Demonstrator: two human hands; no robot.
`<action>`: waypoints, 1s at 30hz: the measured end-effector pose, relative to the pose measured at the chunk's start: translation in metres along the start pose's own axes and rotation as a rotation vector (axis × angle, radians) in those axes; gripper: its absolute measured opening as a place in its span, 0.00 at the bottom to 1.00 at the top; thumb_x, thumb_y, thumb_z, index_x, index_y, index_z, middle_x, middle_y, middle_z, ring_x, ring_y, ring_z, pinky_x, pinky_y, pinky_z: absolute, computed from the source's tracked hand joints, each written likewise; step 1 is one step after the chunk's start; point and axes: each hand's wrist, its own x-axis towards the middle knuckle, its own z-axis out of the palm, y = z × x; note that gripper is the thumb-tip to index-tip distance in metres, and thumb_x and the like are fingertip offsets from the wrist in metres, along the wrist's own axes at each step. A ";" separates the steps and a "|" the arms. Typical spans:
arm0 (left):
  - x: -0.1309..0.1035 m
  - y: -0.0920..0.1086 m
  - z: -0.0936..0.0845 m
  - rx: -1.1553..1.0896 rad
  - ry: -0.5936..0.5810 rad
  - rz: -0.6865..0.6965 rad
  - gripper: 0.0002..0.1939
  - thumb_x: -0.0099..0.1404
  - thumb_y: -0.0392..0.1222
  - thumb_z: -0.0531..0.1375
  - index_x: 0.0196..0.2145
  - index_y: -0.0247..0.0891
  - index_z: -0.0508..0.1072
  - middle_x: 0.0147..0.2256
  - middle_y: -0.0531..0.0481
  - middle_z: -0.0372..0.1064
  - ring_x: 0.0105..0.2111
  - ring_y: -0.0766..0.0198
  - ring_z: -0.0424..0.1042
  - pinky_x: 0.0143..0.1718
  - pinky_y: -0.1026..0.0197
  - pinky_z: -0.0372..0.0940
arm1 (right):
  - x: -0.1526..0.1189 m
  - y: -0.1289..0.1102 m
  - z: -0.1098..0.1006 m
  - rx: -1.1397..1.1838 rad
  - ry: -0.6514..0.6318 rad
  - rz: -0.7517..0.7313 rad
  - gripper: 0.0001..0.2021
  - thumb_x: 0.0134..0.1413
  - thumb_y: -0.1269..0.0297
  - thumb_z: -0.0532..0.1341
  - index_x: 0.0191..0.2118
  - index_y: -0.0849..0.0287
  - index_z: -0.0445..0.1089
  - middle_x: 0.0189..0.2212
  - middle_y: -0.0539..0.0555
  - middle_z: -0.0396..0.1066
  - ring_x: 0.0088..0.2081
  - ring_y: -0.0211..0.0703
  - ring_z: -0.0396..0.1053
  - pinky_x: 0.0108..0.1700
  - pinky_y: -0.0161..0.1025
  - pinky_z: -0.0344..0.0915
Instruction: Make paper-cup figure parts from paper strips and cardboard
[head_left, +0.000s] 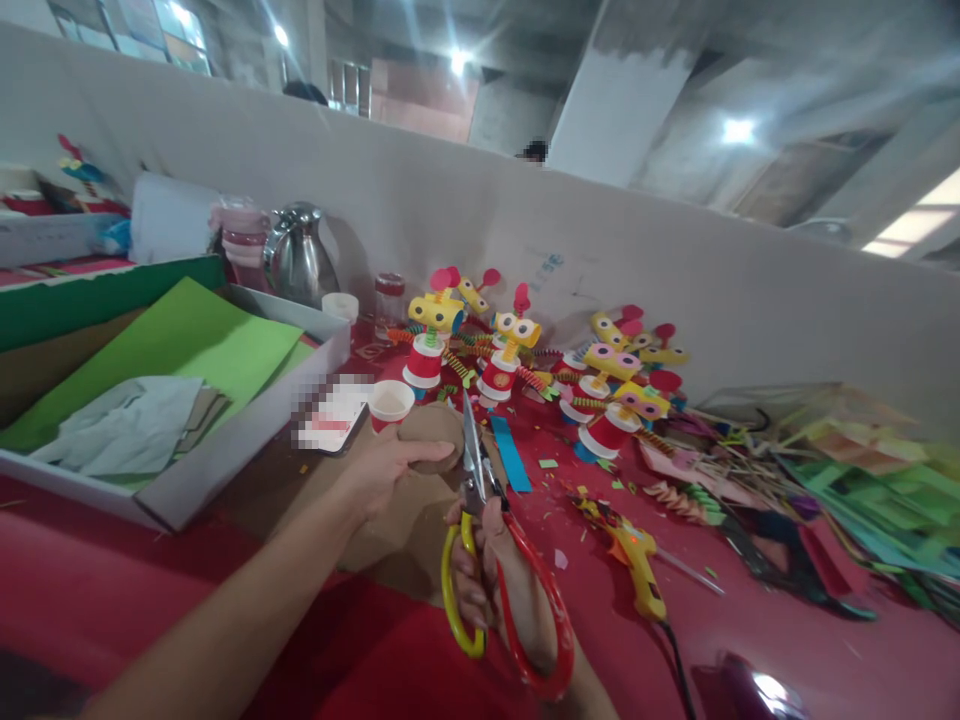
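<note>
My left hand (379, 470) grips a round brown cardboard disc (427, 422), its index finger stretched across the face. In my right hand (517, 580) is a pair of scissors (472, 450) with one yellow and one red handle loop. The blades point up and away from me, right beside the disc's right edge; whether they touch it I cannot tell. Beneath both hands lies a larger piece of brown cardboard (409, 530). A paper cup (391, 402) stands just behind the disc, and a blue paper strip (511, 455) lies right of the blades.
Several paper-cup figures (501, 375) with yellow heads stand along the white partition (622, 240). A yellow glue gun (641, 570) lies to the right, near heaped paper scraps (862, 490). At left are a box (247, 430) of green paper, a phone (334, 430) and a metal jug (301, 255).
</note>
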 end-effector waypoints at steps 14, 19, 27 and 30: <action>0.006 0.004 -0.014 -0.023 -0.058 -0.041 0.20 0.41 0.35 0.72 0.35 0.33 0.77 0.30 0.48 0.77 0.29 0.63 0.74 0.34 0.63 0.66 | -0.006 -0.004 0.002 -0.066 0.016 0.004 0.30 0.45 0.33 0.59 0.41 0.54 0.60 0.19 0.41 0.54 0.15 0.27 0.45 0.13 0.25 0.47; 0.005 0.004 -0.012 -0.023 -0.044 -0.036 0.17 0.40 0.34 0.71 0.32 0.32 0.78 0.28 0.47 0.77 0.28 0.62 0.73 0.33 0.62 0.66 | -0.006 -0.003 0.003 -0.095 0.021 0.004 0.29 0.45 0.33 0.59 0.40 0.55 0.60 0.18 0.40 0.54 0.15 0.26 0.44 0.12 0.25 0.46; -0.001 -0.018 0.013 -0.088 0.164 0.106 0.19 0.48 0.46 0.71 0.36 0.32 0.78 0.30 0.44 0.77 0.32 0.58 0.75 0.38 0.58 0.68 | -0.005 -0.001 0.012 -0.148 0.152 -0.077 0.28 0.46 0.33 0.59 0.39 0.55 0.61 0.19 0.40 0.53 0.14 0.25 0.44 0.12 0.25 0.47; -0.001 -0.016 0.010 -0.125 0.182 0.086 0.20 0.46 0.44 0.72 0.37 0.33 0.78 0.32 0.44 0.77 0.33 0.57 0.75 0.38 0.57 0.68 | -0.002 0.002 0.011 -0.122 0.105 -0.098 0.29 0.45 0.33 0.59 0.39 0.55 0.61 0.19 0.40 0.53 0.14 0.26 0.45 0.13 0.25 0.48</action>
